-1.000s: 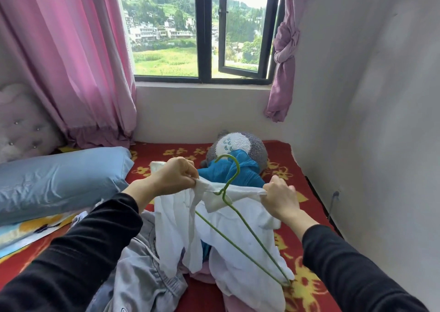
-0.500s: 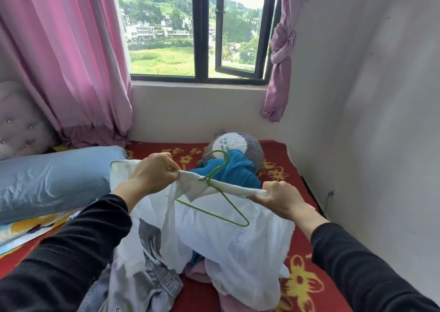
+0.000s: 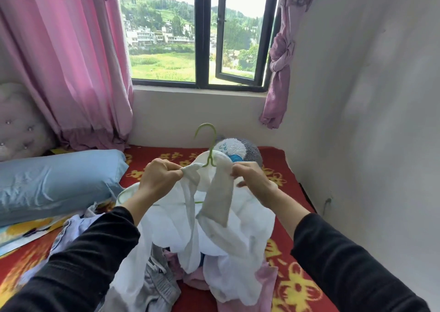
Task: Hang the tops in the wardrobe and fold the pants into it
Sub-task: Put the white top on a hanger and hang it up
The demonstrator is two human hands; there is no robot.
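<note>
A white top [image 3: 215, 226] hangs over the bed between my hands. A green wire hanger [image 3: 209, 145] sits inside its neck, with the hook sticking up above the collar. My left hand [image 3: 159, 178] pinches the left side of the collar. On the other side of the collar, my right hand [image 3: 252, 180] pinches the cloth. The top's lower part drapes onto a pile of clothes: grey pants [image 3: 157, 280], a pale blue garment [image 3: 73, 230] and a pink garment [image 3: 266, 278]. The wardrobe is not in view.
The bed has a red blanket with yellow flowers [image 3: 292, 288]. A blue pillow [image 3: 57, 180] lies at left, a grey and white plush toy [image 3: 240, 148] behind the hanger. Pink curtains [image 3: 66, 61] and a window [image 3: 202, 38] stand beyond; a white wall [image 3: 369, 97] borders the right.
The hanger has gone from lying outside the white top to sitting inside its neck, hook upright. Both hands moved closer together at the collar and lifted the top.
</note>
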